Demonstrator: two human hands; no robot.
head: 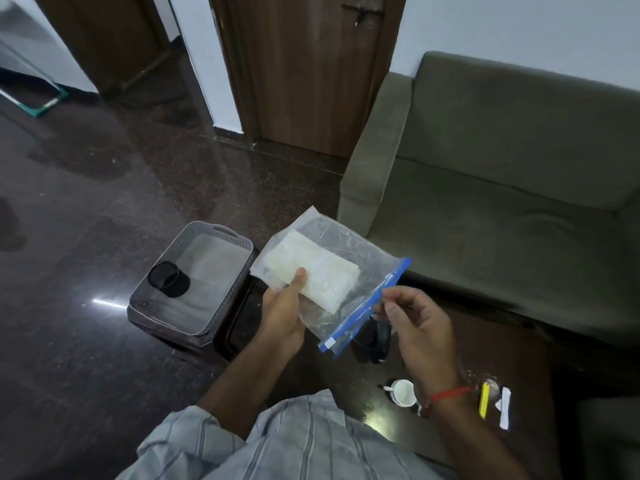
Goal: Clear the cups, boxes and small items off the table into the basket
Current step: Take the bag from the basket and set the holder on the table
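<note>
Head view: I watch from afar as the left hand (282,318) grips a clear zip bag (332,271) with white folded contents, thumb pressed on top, above the dark table (519,348). The right hand (417,323) pinches the bag's blue zip strip (369,304). The grey basket (194,275) sits at the table's left end, a dark cup (168,278) lying inside. A white cup (403,392), a yellow stick (483,400) and a white sachet (505,408) rest on the table beside a green sofa (502,188).
</note>
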